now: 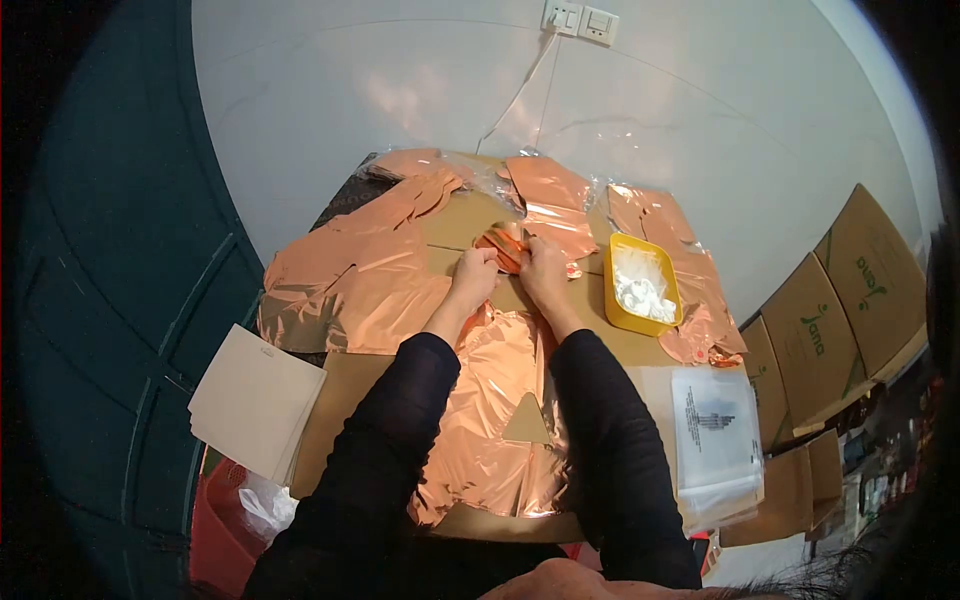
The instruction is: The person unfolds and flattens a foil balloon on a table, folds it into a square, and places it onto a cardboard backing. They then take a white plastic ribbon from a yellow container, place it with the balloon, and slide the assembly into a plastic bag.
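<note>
Both my hands are at the middle of the table, fingertips pinched at a small rounded piece of shiny copper foil point(502, 247). My left hand point(477, 277) has its fingers closed on the near left side of the piece. On its right side, my right hand point(542, 272) grips with fingers bent together. The piece is partly covered by my fingers and a little blurred. Between my forearms lies a large flat copper-coloured foil balloon point(480, 390), creased, with a triangular opening low on its right side. Its upper end comes up close to my wrists.
More flat foil shapes point(375, 265) lie at the left, back and right of the cardboard-covered table. A yellow tub point(612, 300) of white material stands right of my hands. Beige cards point(255, 400) sit front left, printed clear bags point(715, 430) front right. Cardboard boxes point(815, 320) stand beyond the right edge.
</note>
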Motion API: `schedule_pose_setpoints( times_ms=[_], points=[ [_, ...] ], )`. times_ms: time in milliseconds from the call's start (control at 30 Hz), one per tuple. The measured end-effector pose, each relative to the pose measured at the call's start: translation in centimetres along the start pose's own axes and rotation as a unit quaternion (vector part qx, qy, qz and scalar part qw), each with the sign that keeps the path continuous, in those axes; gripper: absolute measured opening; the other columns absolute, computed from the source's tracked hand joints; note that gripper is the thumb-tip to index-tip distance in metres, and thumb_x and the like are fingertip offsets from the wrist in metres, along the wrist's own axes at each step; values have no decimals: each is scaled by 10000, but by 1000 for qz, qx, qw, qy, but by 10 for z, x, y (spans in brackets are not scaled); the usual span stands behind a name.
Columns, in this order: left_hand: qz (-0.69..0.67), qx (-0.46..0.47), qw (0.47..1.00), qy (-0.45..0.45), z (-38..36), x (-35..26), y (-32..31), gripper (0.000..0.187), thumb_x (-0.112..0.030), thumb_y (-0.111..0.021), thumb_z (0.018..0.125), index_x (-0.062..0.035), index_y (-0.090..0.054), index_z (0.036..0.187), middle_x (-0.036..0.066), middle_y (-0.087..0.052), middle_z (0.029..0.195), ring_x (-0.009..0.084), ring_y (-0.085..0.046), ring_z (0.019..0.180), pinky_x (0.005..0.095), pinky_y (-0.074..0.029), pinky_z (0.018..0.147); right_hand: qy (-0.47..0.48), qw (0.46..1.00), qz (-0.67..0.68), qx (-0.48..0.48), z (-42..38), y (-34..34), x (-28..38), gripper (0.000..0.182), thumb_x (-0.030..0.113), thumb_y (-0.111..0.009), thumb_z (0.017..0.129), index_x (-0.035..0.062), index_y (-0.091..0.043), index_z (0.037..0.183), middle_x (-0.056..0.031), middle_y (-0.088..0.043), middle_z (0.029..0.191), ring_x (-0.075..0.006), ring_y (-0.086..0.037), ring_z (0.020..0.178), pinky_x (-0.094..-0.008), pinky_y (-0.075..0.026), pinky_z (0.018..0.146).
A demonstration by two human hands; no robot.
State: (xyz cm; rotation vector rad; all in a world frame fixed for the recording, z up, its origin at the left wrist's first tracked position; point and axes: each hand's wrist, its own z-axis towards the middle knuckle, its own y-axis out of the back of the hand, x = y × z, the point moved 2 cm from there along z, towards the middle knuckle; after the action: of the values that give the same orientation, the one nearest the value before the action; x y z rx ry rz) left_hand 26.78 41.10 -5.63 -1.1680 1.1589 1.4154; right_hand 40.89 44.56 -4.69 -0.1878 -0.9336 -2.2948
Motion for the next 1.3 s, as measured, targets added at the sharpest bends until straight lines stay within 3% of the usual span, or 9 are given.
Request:
schedule_pose_setpoints(
  times_ms=[133, 367, 500, 600, 833, 967, 1100, 1200, 1300],
  points=[
    [2, 18, 1000, -9, 5, 4, 1, 404, -41, -483, 860, 76, -591, 1232, 161, -708, 930, 160, -625, 586, 311, -507, 582, -83, 988, -88, 93, 51, 47, -5, 157, 112, -594, 795, 29, -721, 834, -246, -668, 783, -403, -664, 734, -486, -521, 690],
    [-4, -4, 1000, -22, 4, 5, 0, 408, -53, -476, 865, 64, -593, 1238, 167, -709, 919, 171, -628, 584, 313, -510, 587, -15, 978, 42, -206, 135, 129, 19, 148, 104, -584, 812, 11, -699, 823, -245, -657, 788, -418, -650, 764, -461, -514, 695],
    [-11, 2, 1000, -3, 5, 7, -1, 416, -53, -479, 871, 62, -581, 1258, 179, -704, 972, 170, -626, 595, 309, -508, 581, 5, 999, -49, -16, 135, 131, 4, 137, 113, -591, 843, 47, -708, 868, -193, -675, 788, -366, -660, 723, -416, -509, 661],
    [-10, 5, 1000, 6, 3, 3, 0, 429, -54, -482, 877, 57, -562, 1283, 175, -697, 1024, 166, -623, 611, 303, -504, 575, -6, 980, 99, -173, 137, 153, 9, 135, 115, -615, 844, 32, -707, 897, -193, -679, 789, -306, -684, 717, -375, -519, 663],
    [-24, 6, 1000, 19, -1, -2, 3, 400, -54, -477, 912, 54, -550, 1290, 121, -687, 867, 105, -578, 601, 261, -464, 484, -26, 984, 152, -86, 119, 195, 50, 132, 77, -614, 857, -8, -685, 928, -192, -681, 817, -291, -677, 684, -372, -520, 642],
    [270, -175, 889, -327, 35, 28, -1, 313, -91, -487, 871, 19, -661, 1107, 208, -696, 884, 371, -645, 655, 463, -509, 628, 120, 992, -26, -33, 72, 212, 76, 89, 44, -620, 834, -8, -646, 902, -187, -641, 798, -339, -640, 706, -394, -500, 629],
    [282, -45, 947, -146, 1, -42, 4, 440, -323, -481, 927, 38, -611, 1143, 317, -653, 924, 446, -653, 828, 495, -532, 732, 237, 970, -58, 2, 10, 232, 116, 73, -7, -586, 772, 20, -521, 793, -184, -561, 757, -374, -587, 683, -462, -472, 575],
    [-123, 86, 964, 217, -17, -55, -5, 550, -441, -486, 932, 25, -549, 1216, 255, -676, 914, 399, -668, 787, 442, -552, 669, 232, 968, -68, 62, -45, 236, 139, 114, 5, -597, 792, 33, -509, 859, -148, -539, 823, -345, -581, 673, -415, -482, 569],
    [-167, 203, 951, 163, -21, -48, -16, 509, -422, -553, 911, 25, -535, 1153, 197, -670, 940, 307, -673, 754, 357, -551, 605, 242, 963, -56, 106, -90, 237, 164, 116, 21, -597, 778, 32, -503, 844, -127, -525, 833, -289, -591, 658, -393, -484, 557]
  ],
)
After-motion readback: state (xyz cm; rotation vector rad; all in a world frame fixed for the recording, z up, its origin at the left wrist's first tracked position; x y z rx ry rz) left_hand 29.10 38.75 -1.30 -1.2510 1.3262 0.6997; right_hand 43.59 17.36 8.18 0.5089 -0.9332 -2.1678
